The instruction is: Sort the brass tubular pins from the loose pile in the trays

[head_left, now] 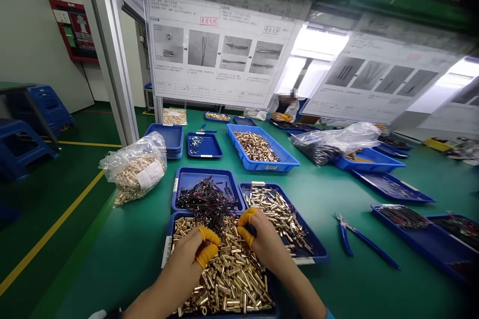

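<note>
Yellow finger covers sit on the fingertips of both my hands. My left hand [194, 254] is closed in a pinch above a blue tray heaped with brass tubes [235, 279]. My right hand [260, 234] is also closed, thumb against fingers, over the same tray's far right part. Whatever either hand holds is too small or hidden. Just beyond lie black and red wire pieces [209, 197] piled in a second blue tray [226, 174]. Beside my right hand, another tray contains loose brass pieces [279, 209].
Blue-handled pliers [350, 234] lie open on the green table [348, 284] at right. A plastic bag of brass parts [136, 177] stands left, by stacked blue trays [166, 139]. Farther back is a blue bin [262, 162] of parts. Instruction sheets [220, 35] hang ahead; a person [286, 107] sits behind.
</note>
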Available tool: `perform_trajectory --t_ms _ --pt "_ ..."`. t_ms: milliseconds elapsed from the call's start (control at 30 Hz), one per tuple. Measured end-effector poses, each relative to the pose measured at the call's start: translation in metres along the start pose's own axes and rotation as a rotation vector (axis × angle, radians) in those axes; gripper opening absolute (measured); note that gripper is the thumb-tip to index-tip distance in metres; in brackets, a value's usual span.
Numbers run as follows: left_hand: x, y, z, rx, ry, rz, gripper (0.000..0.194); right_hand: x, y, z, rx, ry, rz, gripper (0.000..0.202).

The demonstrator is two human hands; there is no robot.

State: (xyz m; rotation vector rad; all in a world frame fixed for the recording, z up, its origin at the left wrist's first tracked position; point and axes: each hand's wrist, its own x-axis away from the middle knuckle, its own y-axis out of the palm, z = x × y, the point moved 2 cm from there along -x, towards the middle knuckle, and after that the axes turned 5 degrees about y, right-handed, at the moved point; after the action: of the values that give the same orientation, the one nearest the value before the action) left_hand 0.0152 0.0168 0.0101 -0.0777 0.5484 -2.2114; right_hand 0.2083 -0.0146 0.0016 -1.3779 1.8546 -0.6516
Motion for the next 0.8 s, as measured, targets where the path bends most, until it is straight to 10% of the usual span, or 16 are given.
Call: perform_trajectory --t_ms 300,567,800 --pt "0.001 -0.004 -0.004 0.159 0.000 0.098 0.018 0.034 0.029 -0.052 -0.472 0.120 -0.075 0.005" --pt "0.003 -0.005 -0.001 0.052 0.039 0.109 0.014 0.036 0.035 -0.056 -0.591 0.243 -0.229 0.014" --pt "0.001 -0.007 -0.003 0.368 0.048 0.101 0.010 0.033 0.026 -0.062 -1.151 0.302 -0.375 0.026"
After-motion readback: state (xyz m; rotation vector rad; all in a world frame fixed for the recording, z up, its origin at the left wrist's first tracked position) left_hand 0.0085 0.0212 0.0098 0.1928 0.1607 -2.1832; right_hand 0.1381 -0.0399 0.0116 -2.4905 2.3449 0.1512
